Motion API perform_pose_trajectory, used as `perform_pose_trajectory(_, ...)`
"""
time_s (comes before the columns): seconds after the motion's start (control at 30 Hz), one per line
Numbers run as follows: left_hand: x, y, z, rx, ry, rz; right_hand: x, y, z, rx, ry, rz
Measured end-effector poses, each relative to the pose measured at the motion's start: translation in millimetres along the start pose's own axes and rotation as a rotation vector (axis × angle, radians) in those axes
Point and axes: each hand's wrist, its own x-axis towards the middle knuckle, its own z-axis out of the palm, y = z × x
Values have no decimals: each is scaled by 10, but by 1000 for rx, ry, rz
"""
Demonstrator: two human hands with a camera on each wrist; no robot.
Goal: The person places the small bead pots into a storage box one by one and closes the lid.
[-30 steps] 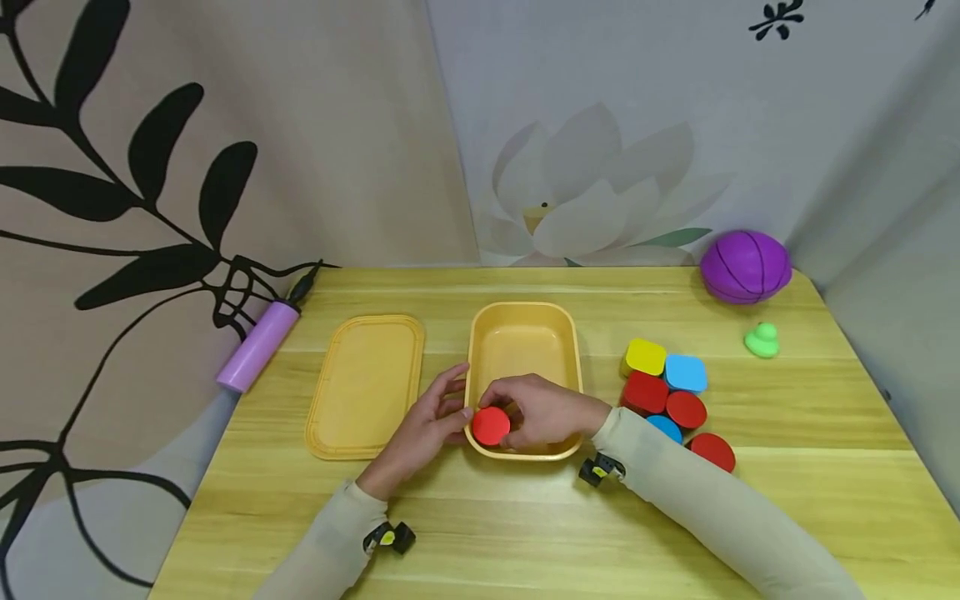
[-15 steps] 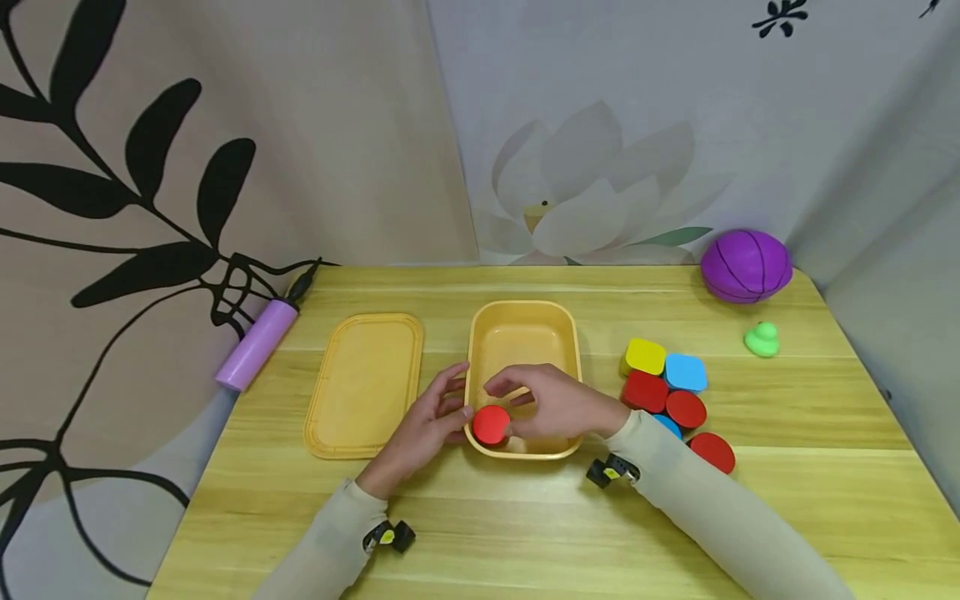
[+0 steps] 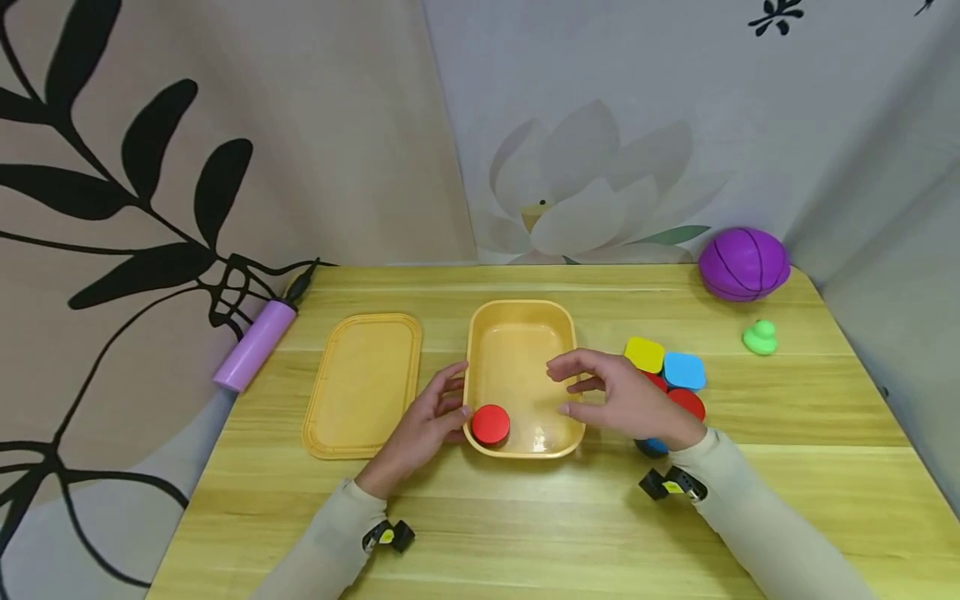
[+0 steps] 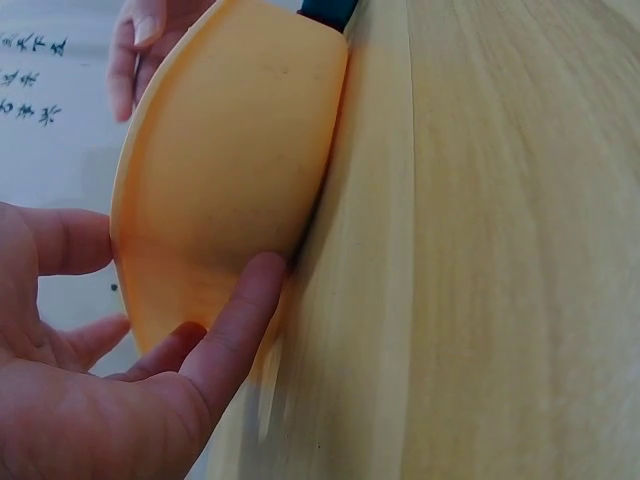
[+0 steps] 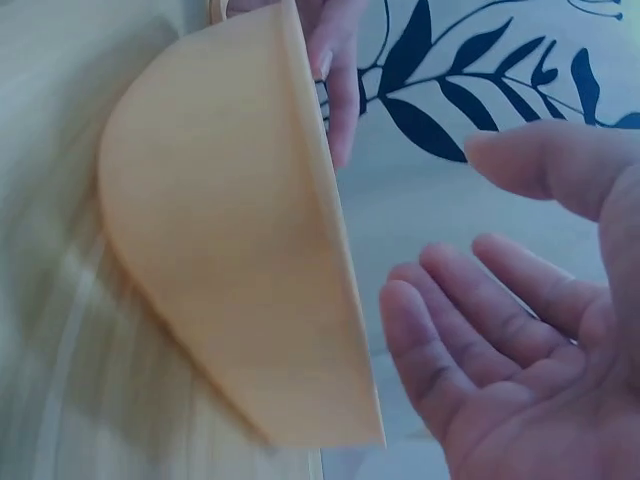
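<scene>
In the head view a yellow-orange plastic box (image 3: 522, 310) stands on the table. One round red block (image 3: 491, 425) lies inside, in its near left corner. My left hand (image 3: 420, 421) rests against the box's left side; in the left wrist view its fingers (image 4: 235, 330) touch the outer wall and its thumb meets the rim. My right hand (image 3: 626, 396) hovers by the box's right rim, fingers loosely spread and holding nothing. Behind it sit a yellow block (image 3: 645, 353), a light blue block (image 3: 684, 371) and several red and blue ones, partly hidden.
Left of the box lies a flat matching lid (image 3: 363, 387). A purple pump (image 3: 257, 346) is at the table's left edge. A purple ball (image 3: 744, 264) and a small green toy (image 3: 761, 337) stand at the back right.
My right hand has let go of the round red block and moved right, from inside the box to its right rim. My left hand has stayed at the box.
</scene>
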Motion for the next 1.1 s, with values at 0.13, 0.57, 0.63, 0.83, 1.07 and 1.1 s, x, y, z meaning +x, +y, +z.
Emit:
perform_pose_trajectory(0.13,3,-4,-6,-2,-1,-1,-180,50,-126,-32,74,0)
perform_pose_trajectory(0.57,-5,-18,-26,-14,-16,10,-902,298,-470,-122,272,63)
perform_pose_trajectory(0.63,-6,-17,-26,-20,-16,12,-1012,330,-502,-147,309,77)
perform_pose_trajectory(0.83,1,-3,-24,-37,-15,17,-1314,462,-599,-199,419,126)
perform_pose_trajectory(1.07,1,-2,-14,-38,-11,9,-1612,672,-652,-203,426,257)
perform_pose_trajectory(1.1,1,-3,-13,-37,-12,10,-1645,693,-652,-197,408,280)
